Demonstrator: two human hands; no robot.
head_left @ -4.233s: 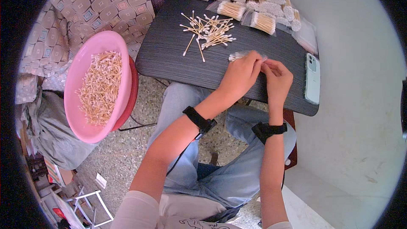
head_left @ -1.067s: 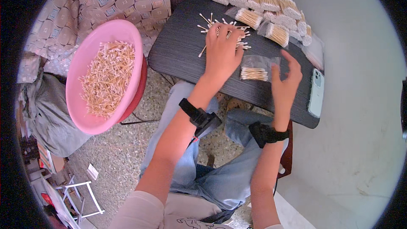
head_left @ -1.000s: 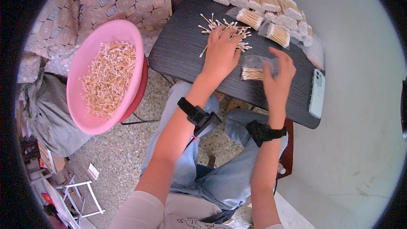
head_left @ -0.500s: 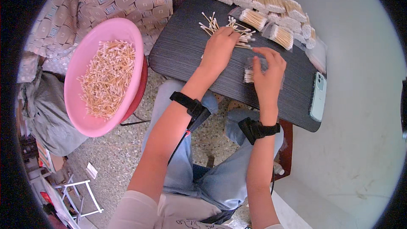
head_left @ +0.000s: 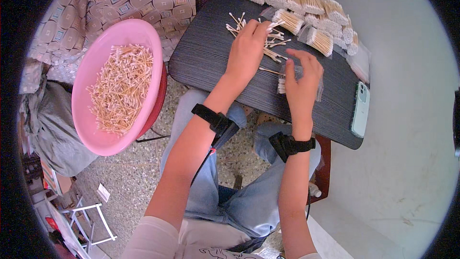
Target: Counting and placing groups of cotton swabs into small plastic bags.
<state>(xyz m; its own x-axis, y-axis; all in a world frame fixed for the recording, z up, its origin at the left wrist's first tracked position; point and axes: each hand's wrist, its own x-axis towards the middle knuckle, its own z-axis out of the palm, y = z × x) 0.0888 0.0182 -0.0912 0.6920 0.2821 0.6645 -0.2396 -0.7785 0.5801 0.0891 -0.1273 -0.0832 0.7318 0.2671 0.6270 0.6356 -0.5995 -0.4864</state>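
The loose pile of cotton swabs (head_left: pixel 273 54) lies on the dark desk (head_left: pixel 206 55), its sticks pointing several ways. Over the pile, the left hand (head_left: pixel 247 50) has its fingers bent down, white swab tips showing at the fingertips; I cannot tell whether its grip is pinching them. To the right of the pile and nearer the person, the right hand (head_left: pixel 304 77) has a spread grip, thumb apart from the fingers, at a small clear bag (head_left: pixel 281 85) of swabs that it partly hides. 1 single swab (head_left: pixel 271 71) lies between the pile and that bag. Right of the pile and farther from the person are 2 filled bags (head_left: pixel 319 41) and a heap of packed bags (head_left: pixel 311 2). Well right of the pile is a pale phone (head_left: pixel 360 110); well left of it, a pink basin (head_left: pixel 82 96) holds many swabs.
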